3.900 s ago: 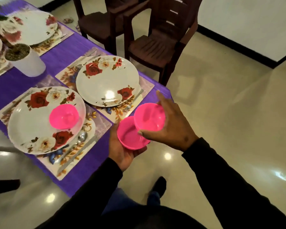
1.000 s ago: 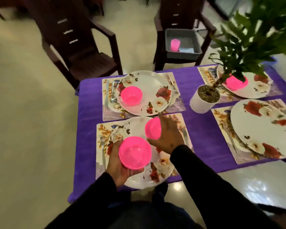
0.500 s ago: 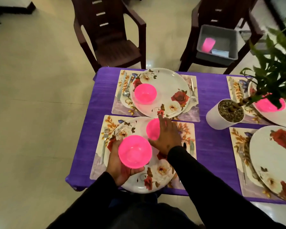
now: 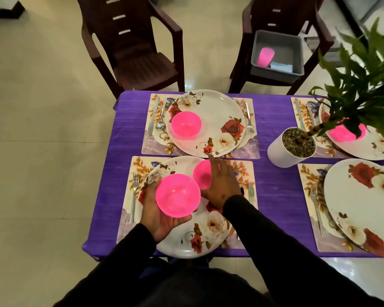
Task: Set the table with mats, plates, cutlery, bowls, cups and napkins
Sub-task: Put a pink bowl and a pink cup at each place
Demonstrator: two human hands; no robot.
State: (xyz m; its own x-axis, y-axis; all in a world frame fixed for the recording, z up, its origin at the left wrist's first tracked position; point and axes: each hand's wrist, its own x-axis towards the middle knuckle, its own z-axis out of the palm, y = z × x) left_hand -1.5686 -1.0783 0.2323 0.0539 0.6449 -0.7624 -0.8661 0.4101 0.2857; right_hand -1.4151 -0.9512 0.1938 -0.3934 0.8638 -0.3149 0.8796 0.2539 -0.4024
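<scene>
right hand (image 4: 220, 185) hides part of a pink bowl (image 4: 202, 173); right plate (image 4: 364, 204) cut off.

1 pink bowl (image 4: 203, 175) upright on near plate (image 4: 200, 235); another bowl (image 4: 177, 195) above it.
</scene>
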